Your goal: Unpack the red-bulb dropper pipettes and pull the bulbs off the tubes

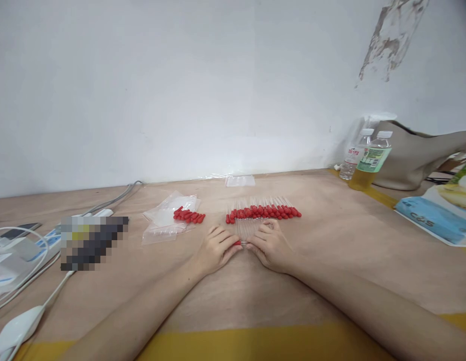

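Both hands, the left hand (217, 246) and right hand (269, 244), pinch one red cap (237, 242) between curled fingertips just in front of the clear tubes (249, 226) (probably to fit it), with the finished row (263, 211) lined up just behind the tubes and spare caps (188, 215) left of them

Bright, even, soft light; faint shadows; wide-angle stretching at edges; slight overall softness.

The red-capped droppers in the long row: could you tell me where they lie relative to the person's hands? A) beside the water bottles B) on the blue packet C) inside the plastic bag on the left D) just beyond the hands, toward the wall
D: the row of red-capped droppers lies on the table just beyond the left hand and the right hand, toward the wall.
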A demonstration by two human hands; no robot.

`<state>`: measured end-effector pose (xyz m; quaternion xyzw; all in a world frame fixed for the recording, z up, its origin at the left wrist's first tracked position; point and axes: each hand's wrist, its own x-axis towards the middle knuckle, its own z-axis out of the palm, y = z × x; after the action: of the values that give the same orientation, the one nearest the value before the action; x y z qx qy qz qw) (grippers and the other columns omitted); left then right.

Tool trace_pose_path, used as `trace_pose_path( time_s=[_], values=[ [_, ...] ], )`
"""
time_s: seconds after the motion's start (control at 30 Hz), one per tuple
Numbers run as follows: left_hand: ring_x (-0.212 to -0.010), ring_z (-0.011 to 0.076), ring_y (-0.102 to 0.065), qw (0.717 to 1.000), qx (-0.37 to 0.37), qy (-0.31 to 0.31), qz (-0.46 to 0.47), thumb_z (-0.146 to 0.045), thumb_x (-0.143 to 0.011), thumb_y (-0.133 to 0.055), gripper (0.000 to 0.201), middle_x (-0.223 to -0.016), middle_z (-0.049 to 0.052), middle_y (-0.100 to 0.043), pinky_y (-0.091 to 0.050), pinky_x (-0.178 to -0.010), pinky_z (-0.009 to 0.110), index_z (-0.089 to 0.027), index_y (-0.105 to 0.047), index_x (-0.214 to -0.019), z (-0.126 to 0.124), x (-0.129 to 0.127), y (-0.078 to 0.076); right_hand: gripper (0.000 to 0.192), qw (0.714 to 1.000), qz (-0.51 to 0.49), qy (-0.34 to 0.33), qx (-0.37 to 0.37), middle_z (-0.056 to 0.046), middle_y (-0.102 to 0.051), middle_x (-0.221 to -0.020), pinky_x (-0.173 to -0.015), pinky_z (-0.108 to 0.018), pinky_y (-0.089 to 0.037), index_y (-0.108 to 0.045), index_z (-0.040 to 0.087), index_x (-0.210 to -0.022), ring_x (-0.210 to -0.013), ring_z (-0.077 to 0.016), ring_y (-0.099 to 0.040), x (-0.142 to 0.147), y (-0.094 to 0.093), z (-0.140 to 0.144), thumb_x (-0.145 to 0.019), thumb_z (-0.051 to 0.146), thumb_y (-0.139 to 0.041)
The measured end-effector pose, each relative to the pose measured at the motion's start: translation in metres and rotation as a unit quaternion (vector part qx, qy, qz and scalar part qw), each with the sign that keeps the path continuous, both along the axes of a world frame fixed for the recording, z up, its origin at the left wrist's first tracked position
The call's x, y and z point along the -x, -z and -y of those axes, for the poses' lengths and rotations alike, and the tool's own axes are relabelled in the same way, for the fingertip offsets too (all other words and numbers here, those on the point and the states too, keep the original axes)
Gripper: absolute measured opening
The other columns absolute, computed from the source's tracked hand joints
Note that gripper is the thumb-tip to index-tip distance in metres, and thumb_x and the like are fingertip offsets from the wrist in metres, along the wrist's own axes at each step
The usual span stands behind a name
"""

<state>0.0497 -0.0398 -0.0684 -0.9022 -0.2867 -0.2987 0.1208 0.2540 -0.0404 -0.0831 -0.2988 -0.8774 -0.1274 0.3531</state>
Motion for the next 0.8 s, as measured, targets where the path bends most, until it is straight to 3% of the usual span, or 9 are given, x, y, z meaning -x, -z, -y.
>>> trace_pose_path(
  time_s=[0.17,0.37,0.8],
  values=[
    [-0.069,0.0143,-0.049,0.996,-0.060,-0.022,-0.063,-0.026,-0.085,-0.045,0.015,-0.071,0.002,-0.060,-0.034,-0.070,0.032,-0.017,-0.056,-0.084,0.004,-0.001,0.000,0.027,0.999,-0.017,-0.032,-0.006,0.001,-0.051,-0.056,-0.074,-0.032,-0.026,-0.057,0.015,-0.066,-0.060,-0.0106,-0.039,0.003,0.001,0.001,-0.085,0.023,-0.040],
    [-0.064,0.0144,-0.046,0.993,-0.068,-0.038,-0.086,-0.023,-0.086,-0.039,0.020,-0.065,0.003,-0.057,-0.031,-0.069,0.033,-0.015,-0.053,-0.073,0.005,-0.003,-0.004,0.032,0.998,-0.021,-0.061,0.018,0.001,-0.047,-0.055,-0.068,-0.029,-0.026,-0.052,0.014,-0.061,-0.056,-0.0098,-0.037,0.006,0.001,0.000,-0.087,0.023,-0.036],
    [-0.065,0.0139,-0.042,0.992,0.098,-0.004,-0.076,-0.022,-0.088,-0.030,0.026,-0.063,0.001,-0.052,-0.029,-0.072,0.033,-0.016,-0.046,-0.068,0.011,0.000,-0.005,0.018,0.972,0.122,-0.077,-0.185,0.001,-0.047,-0.060,-0.073,-0.031,-0.026,-0.057,0.013,-0.086,-0.063,-0.0114,-0.035,-0.011,-0.015,0.002,-0.085,0.010,-0.039]
  ],
)
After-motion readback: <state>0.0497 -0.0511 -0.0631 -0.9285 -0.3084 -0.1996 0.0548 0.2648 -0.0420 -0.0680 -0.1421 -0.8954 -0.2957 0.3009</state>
